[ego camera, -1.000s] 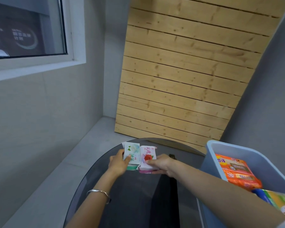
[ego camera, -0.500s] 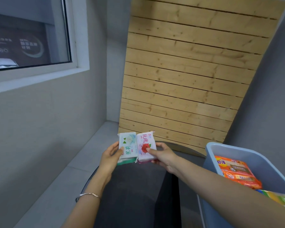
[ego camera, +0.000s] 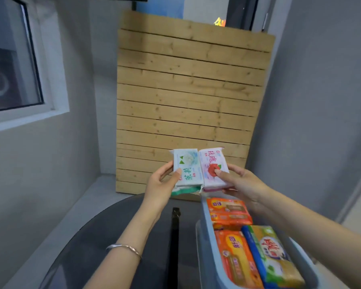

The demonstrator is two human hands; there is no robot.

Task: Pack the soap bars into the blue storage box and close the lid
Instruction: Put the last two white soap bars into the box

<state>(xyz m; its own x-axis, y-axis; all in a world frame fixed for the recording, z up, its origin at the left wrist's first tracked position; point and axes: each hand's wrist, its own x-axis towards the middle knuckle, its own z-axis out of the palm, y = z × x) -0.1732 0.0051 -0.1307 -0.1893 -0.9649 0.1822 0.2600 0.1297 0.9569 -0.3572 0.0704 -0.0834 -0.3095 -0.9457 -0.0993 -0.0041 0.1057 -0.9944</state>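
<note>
Left hand [ego camera: 162,182] grips the green-and-white soap packets [ego camera: 187,168], right hand [ego camera: 241,183] the pink rose soap packets [ego camera: 214,167], pressed side by side at frame centre, likely squared for lowering together into the lidless blue storage box [ego camera: 202,243], lower right, beside the orange soap bars [ego camera: 228,212].

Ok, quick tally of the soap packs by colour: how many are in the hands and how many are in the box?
Green-and-white, left hand: 2, top pack over a second
Pink, right hand: 2, top pack over a second
Orange, in blue box: 2, far and near
Yellow-green, in box: 1
Total: 7 visible
</note>
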